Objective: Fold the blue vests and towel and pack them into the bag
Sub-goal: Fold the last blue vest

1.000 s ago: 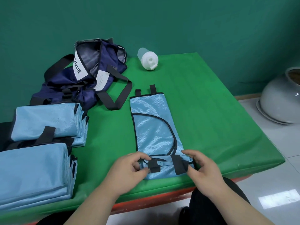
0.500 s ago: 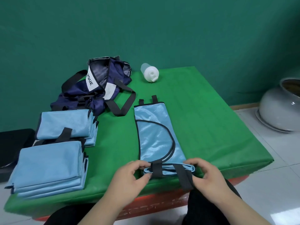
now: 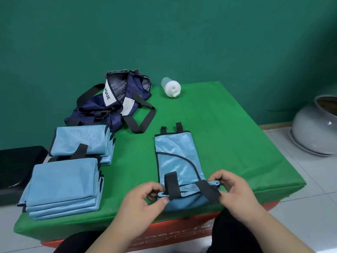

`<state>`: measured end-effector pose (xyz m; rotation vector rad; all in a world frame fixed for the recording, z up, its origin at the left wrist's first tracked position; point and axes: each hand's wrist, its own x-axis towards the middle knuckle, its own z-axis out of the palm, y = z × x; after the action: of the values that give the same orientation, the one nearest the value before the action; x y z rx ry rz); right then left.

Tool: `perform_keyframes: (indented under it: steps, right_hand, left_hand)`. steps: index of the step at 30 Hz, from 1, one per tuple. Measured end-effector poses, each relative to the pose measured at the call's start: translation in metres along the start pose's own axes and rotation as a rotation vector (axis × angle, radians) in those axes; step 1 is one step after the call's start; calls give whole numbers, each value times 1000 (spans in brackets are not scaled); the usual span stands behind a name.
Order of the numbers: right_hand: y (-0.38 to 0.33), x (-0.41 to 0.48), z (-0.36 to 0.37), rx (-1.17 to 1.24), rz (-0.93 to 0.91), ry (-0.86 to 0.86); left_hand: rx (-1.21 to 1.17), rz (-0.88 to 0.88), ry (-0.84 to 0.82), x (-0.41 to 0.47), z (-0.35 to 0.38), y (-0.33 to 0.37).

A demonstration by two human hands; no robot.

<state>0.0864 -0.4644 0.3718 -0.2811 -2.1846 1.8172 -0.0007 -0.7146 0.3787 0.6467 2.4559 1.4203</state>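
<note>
Your left hand (image 3: 144, 199) and right hand (image 3: 235, 194) are apart, each pinching the near hem of the vest (image 3: 176, 154). The left pinches beside one black strap (image 3: 172, 185), and the right pinches at the end where a second strap (image 3: 207, 190) crosses. The vest lies folded lengthwise on the desk (image 3: 228, 136), reaching away from your hands. Beyond your left hand sits the navy bag (image 3: 94, 114), mouth open. Its white label (image 3: 107, 93) reads "VQUE"; earlier letters may be hidden by a fold. Left of your left hand lie a near stack (image 3: 63, 183) and a far stack (image 3: 82, 141) of folded blue cloth. A white bottle (image 3: 171, 87) lies far ahead. Print on the red base (image 3: 182, 230) below your hands is too blurred to read.
</note>
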Motion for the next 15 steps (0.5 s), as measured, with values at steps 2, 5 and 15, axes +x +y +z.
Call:
perform_keyframes:
  steps: [2, 5, 15]
  right_hand:
    - [2, 21, 3, -6, 11, 14]
    - [7, 62, 8, -52, 84, 48]
    - [22, 202, 27, -218, 237, 113]
  left_hand:
    - [-23, -20, 28, 17, -1, 3]
    - [-34, -86, 77, 54, -3, 3]
    - [-3, -208, 147, 199, -7, -16]
